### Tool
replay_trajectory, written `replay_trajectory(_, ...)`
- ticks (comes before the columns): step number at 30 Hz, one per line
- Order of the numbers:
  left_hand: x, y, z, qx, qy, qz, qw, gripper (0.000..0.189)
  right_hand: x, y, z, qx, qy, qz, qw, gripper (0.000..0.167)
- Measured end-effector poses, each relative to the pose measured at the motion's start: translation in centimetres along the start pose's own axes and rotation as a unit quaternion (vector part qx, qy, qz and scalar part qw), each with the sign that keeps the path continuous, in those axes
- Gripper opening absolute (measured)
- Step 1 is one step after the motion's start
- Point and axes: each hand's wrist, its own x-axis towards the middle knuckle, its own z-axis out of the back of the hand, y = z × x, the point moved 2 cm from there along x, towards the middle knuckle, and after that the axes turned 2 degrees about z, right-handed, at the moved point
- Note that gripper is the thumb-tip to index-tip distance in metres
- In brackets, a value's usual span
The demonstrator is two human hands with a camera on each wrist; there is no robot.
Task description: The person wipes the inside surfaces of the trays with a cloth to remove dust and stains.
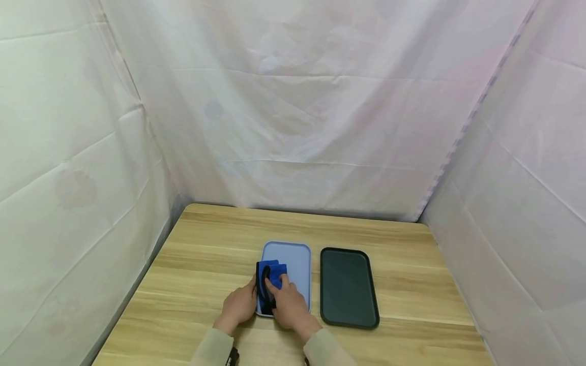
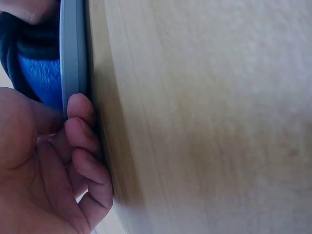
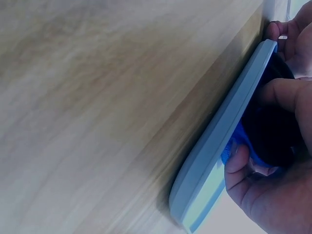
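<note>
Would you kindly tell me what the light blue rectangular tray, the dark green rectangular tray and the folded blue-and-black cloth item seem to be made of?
Light blue rectangular tray: probably plastic, smooth satin finish; its rim is evenly coloured.
Dark green rectangular tray: likely plastic, fairly matte and uniform, though coated metal is possible.
Folded blue-and-black cloth item: blue part apparently soft fabric, with fuzzy pile; black part unclear.
</note>
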Motion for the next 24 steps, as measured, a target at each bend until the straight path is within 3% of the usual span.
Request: replay_trajectory(24,-0.1,-0.3,0.3,0.003,0.002,0.000,1.0000,0.050,-1.3,-2.9,0.8,-0.011,-0.014,0.016,0.9997,0.087)
